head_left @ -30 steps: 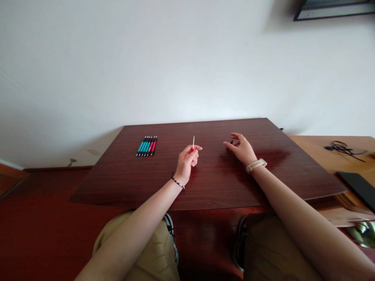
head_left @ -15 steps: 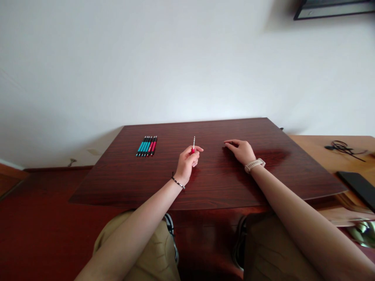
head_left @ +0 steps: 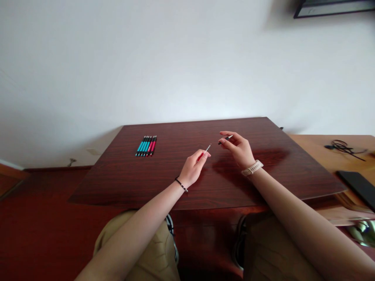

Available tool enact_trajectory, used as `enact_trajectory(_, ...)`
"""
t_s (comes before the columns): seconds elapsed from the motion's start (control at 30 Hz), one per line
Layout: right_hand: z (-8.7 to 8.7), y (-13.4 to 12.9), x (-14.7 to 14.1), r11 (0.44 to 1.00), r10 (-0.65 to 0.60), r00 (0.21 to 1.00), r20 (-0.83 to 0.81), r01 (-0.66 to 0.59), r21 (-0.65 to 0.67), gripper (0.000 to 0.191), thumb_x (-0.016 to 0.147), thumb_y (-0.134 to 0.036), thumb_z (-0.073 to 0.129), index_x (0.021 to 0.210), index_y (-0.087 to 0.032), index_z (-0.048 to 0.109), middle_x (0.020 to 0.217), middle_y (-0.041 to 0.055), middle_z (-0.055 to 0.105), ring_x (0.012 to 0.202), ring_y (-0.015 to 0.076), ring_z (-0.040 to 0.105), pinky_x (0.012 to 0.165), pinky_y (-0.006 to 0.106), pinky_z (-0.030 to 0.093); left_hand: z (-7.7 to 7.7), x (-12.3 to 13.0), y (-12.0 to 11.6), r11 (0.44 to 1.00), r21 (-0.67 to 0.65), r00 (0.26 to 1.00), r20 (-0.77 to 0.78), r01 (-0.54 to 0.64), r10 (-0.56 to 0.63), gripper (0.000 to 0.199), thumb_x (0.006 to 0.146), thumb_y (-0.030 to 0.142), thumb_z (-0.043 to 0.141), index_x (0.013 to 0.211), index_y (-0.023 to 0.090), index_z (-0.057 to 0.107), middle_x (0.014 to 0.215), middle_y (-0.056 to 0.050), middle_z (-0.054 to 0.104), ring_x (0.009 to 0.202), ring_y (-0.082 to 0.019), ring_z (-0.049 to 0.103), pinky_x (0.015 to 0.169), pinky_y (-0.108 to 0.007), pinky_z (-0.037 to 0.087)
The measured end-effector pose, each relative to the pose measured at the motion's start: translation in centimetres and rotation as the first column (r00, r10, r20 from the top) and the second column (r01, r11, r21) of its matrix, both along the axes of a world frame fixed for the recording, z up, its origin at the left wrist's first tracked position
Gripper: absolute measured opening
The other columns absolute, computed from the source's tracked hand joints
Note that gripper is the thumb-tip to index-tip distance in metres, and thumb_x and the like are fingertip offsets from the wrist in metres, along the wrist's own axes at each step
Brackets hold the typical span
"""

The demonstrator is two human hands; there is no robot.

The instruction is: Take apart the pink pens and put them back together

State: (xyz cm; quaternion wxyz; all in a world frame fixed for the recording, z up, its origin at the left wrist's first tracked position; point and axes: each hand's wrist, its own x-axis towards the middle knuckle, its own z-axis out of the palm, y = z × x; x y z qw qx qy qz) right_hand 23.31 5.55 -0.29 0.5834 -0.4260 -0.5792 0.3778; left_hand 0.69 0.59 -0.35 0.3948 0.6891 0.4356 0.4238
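Note:
My left hand [head_left: 191, 169] is closed around the red barrel of a pen [head_left: 200, 157], mostly hidden by the fingers. A thin pale refill [head_left: 208, 148] sticks out of it, pointing up and to the right. Across a small gap, my right hand [head_left: 239, 150] pinches a black pen top [head_left: 225, 139] with a silvery end between thumb and fingers. Both hands are above the dark wooden table [head_left: 175, 195]. To the left lie several pens [head_left: 145, 146] side by side in a row, some turquoise and some red, with black and silver ends.
A lighter wooden surface [head_left: 310, 146] adjoins on the right, bearing a coiled black cable [head_left: 342, 147] and a flat black object [head_left: 356, 187]. Behind the table rises a white wall [head_left: 175, 70]. A dark-framed object [head_left: 334, 9] hangs at upper right.
My right hand has risen slightly off the table, bringing the black pen top into view. My left hand has turned and shifted right, tilting the refill from upright toward the right hand.

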Motion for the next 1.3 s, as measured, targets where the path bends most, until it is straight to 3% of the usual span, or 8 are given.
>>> enact_trajectory(0.13,1.1,-1.1,-0.9,0.995,0.021,0.996,0.088,-0.03,0.093,0.047,0.089,-0.054,0.083,0.125,-0.025,0.076,0.092,0.0042,0.076,0.073,0.018,0.07,0.072,0.035,0.062,0.1,-0.1,0.0,0.997,0.055,0.996,-0.069,0.058,-0.054,0.039,0.11,0.048,0.048,0.108,0.02,0.074,0.089,-0.004,0.07,0.083,-0.019,0.063,0.078,-0.028,0.047)
enact_trajectory(0.4,2.3,-2.0,-1.7,0.986,0.002,0.998,0.067,-0.013,0.167,0.049,0.09,-0.051,0.082,0.132,-0.028,0.072,0.096,0.0036,0.076,0.07,0.017,0.068,0.068,0.034,0.062,0.2,0.1,-0.1,0.994,0.076,0.988,-0.139,0.077,-0.066,0.038,0.112,0.046,0.044,0.106,0.021,0.073,0.1,-0.005,0.075,0.091,-0.02,0.067,0.086,-0.029,0.047)
enact_trajectory(1.3,2.1,-2.4,-1.3,0.983,0.035,0.973,0.229,-0.075,0.167,0.056,0.093,-0.053,0.079,0.141,-0.025,0.071,0.098,0.0051,0.077,0.069,0.0147,0.066,0.064,0.028,0.059,0.0,0.1,0.0,0.992,0.085,0.979,-0.19,0.091,-0.073,0.039,0.113,0.046,0.041,0.107,0.022,0.072,0.103,-0.003,0.077,0.095,-0.02,0.07,0.087,-0.031,0.047)
